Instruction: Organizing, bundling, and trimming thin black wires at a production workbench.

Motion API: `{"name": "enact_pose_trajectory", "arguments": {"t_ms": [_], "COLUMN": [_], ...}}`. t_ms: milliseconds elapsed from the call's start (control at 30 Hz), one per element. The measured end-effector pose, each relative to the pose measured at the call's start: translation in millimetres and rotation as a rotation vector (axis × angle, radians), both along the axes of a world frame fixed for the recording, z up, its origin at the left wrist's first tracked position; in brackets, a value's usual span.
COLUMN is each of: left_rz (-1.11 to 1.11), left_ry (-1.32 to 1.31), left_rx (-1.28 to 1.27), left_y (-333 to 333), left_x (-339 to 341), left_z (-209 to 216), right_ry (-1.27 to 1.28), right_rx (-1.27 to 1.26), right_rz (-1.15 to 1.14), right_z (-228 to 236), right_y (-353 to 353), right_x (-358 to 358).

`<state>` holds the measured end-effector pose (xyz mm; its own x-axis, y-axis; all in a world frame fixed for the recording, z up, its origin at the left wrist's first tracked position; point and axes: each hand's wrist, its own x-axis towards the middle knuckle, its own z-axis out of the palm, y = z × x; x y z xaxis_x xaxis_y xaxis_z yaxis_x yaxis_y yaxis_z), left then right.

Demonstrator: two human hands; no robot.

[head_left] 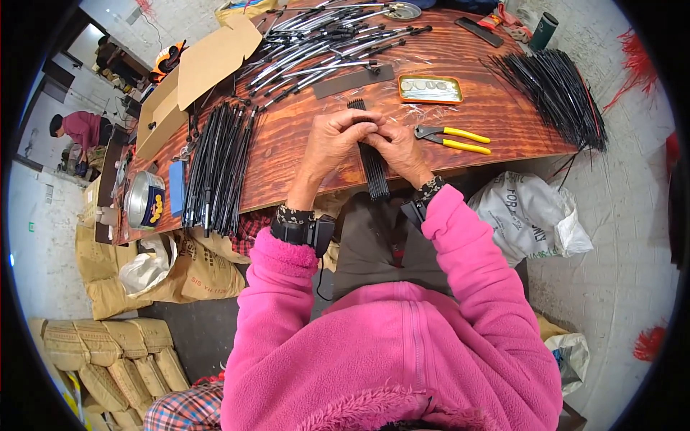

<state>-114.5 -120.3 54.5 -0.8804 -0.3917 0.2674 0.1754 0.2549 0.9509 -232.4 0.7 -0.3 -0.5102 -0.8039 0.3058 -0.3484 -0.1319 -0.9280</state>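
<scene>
Pinches a bundle (374,174) of black rods between left hand (336,140) and right hand (404,151), with fingers bent around the upper part and thumbs together on top. Cannot tell the placing of the hidden fingertips. Holds the bundle to the left of the tin (431,101) and nearer to the body, upper end toward the tin's level, lower end pointing back to the lap. Cannot tell resting on the worktop (287,147) from lifted just above.

Has pliers (467,133) lying to the near right of the tin, yellow handles turned away from the right hand and steel head just beside it. Shows pale round pieces and thin pale strips inside the tin.

Has a flat dark bar (353,81) just left of the tin, and silver and black rods (316,68) piled beyond that, to the tin's far left. Has more black rods lying well left of the tin, in a row (219,169), and well to its right, in a heap (553,93). Shows a carton (215,65) to the tin's far left and a green flask (544,32) to its far right.
</scene>
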Motion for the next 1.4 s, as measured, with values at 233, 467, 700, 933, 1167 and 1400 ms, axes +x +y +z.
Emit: {"name": "enact_pose_trajectory", "arguments": {"t_ms": [233, 467, 700, 933, 1167, 1400], "left_rz": [0.005, 0.039, 0.049, 0.063, 0.172, 0.172], "left_ry": [0.047, 0.070, 0.076, 0.104, 0.096, 0.061], "left_rx": [0.017, 0.030, 0.041, 0.051, -0.139, -0.220], "left_y": [-2.8, 0.9, 3.6, -1.0, 0.6, 6.0], "left_x": [-0.8, -1.3, -5.9, -14.5, -5.3, -8.3], "left_z": [-5.4, -6.7, -2.3, -9.1, 1.4, -0.8], "right_ry": [-0.002, -0.046, -0.030, 0.026, 0.199, 0.771], "right_rx": [0.049, 0.064, 0.055, 0.091, 0.042, 0.062], "right_rz": [-0.037, -0.004, -0.019, -0.043, -0.063, -0.277], "right_z": [-4.9, 0.7, -1.1, -0.6, 5.8, 13.6], "right_y": [-2.7, 1.5, 4.9, 0.2, 11.6, 88.3], "right_x": [-0.3, 1.6, -0.4, -5.6, 5.1, -28.8]}}
